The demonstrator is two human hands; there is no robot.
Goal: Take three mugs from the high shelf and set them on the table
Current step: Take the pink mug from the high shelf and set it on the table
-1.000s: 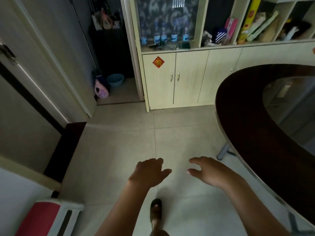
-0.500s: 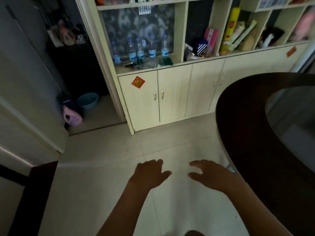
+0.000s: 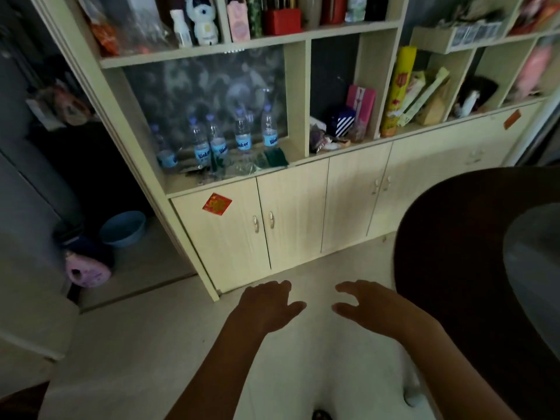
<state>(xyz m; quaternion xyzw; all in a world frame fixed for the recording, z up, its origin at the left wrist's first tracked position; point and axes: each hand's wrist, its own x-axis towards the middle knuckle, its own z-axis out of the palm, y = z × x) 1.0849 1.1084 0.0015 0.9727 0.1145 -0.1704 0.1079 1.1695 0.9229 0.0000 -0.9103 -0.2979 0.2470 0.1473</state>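
Observation:
My left hand (image 3: 266,307) and my right hand (image 3: 369,307) hover side by side over the pale floor, palms down, fingers spread, holding nothing. Ahead stands a cream shelf unit (image 3: 303,92) with open compartments above closed cupboard doors. Its upper shelf (image 3: 251,43) holds a white figurine, boxes and packets. No mug can be made out in view. The dark round table (image 3: 448,244) curves in at the right, close to my right forearm.
Several water bottles (image 3: 218,144) stand in the left compartment. Books and packets (image 3: 403,95) fill the right ones. A blue basin (image 3: 122,228) and a pink jug (image 3: 88,271) sit on the floor in the dark doorway at left. Tiled floor (image 3: 136,344) lies between me and the cupboard.
The view has tilted up and moved closer to the shelf unit, so the upper shelf now shows. Both hands keep the same open pose in front of me.

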